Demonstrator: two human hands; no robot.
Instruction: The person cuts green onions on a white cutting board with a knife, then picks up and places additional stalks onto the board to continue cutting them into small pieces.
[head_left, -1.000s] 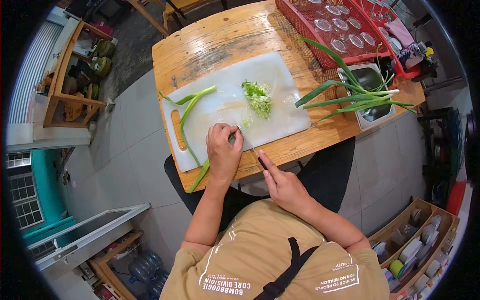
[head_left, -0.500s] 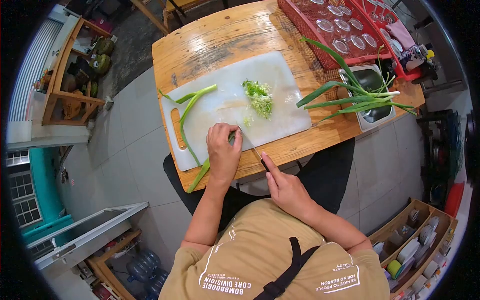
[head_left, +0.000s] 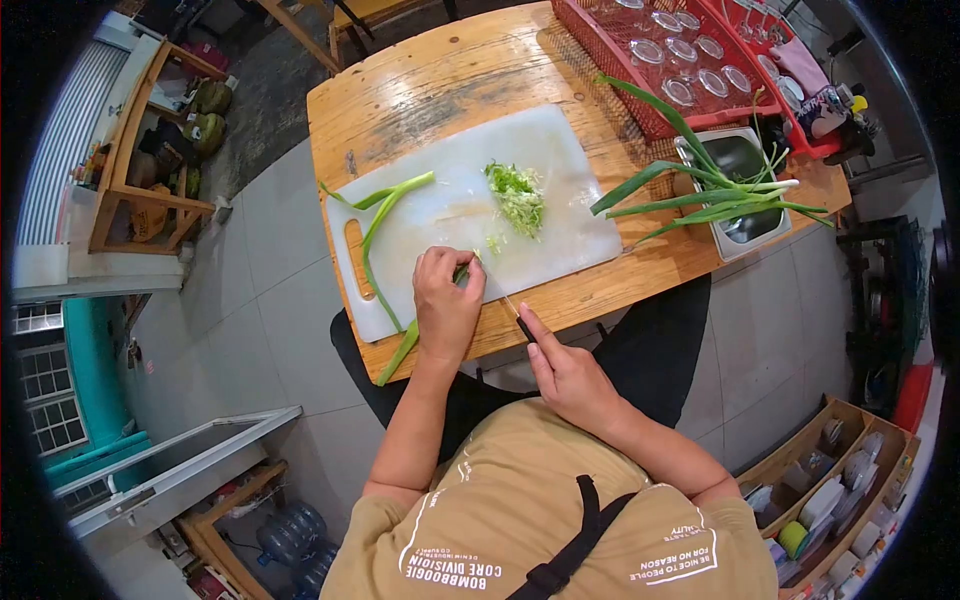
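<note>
My left hand [head_left: 446, 305] presses a green onion stalk [head_left: 400, 350] down on the near part of a white cutting board [head_left: 570, 190]. My right hand [head_left: 570, 375] grips a knife [head_left: 510, 308] by its dark handle, the blade lying right beside my left fingertips. A pile of chopped green onion [head_left: 518, 197] sits in the middle of the board. Another long green stalk [head_left: 382, 208] lies curved on the board's left side.
The board rests on a wooden table [head_left: 420, 80]. A metal container [head_left: 740, 190] holding whole green onions [head_left: 700, 190] stands to the right. A red rack of glasses [head_left: 680, 60] is at the back right. Tiled floor lies left of the table.
The knife blade has shifted slightly next to my left fingers in small cutting strokes. Both hands stay in nearly the same place.
</note>
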